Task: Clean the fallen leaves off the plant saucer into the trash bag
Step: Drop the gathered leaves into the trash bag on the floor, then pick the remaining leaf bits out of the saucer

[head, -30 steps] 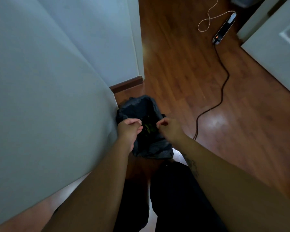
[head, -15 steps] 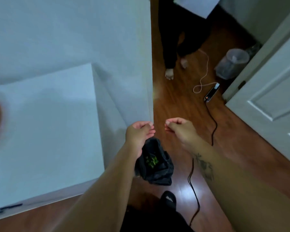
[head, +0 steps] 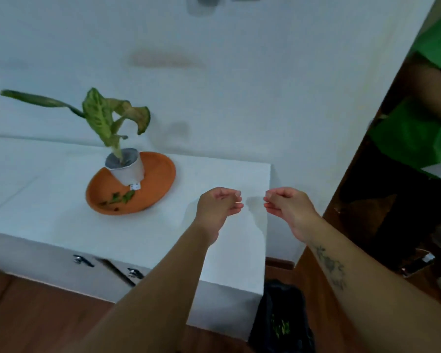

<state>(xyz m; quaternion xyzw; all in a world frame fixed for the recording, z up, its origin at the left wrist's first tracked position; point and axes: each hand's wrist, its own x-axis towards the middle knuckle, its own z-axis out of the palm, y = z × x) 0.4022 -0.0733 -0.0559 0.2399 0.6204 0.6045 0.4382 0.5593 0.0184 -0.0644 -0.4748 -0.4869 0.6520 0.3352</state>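
Several small green fallen leaves [head: 119, 197] lie in the near part of the orange plant saucer [head: 161, 174], with a few dark crumbs beside them. The saucer is a shallow round terracotta-coloured dish that sits on the white surface [head: 61, 212], between its near front edge and the wall, toward the left. A white plant pot [head: 127, 170] stands tilted in the far part of the saucer, a small label at its base, and carries a drooping plant [head: 105, 115] whose large leaves are partly yellowed and curled.

Both hands hang in the air above the right end of the surface, near its right edge, well apart from the saucer. The left hand [head: 218, 206] is loosely curled with fingers bent toward the thumb, and nothing shows in it; the right hand [head: 285, 203] is curled the same way, facing it, a small gap between them.

The black trash bag [head: 281, 317] sits on the wooden floor [head: 36, 314] just beside the right end of the surface, mouth open, with bits of green leaf inside. Cabinet handles [head: 83, 261] show on the front below. A person in green [head: 418, 128] stands at the right.
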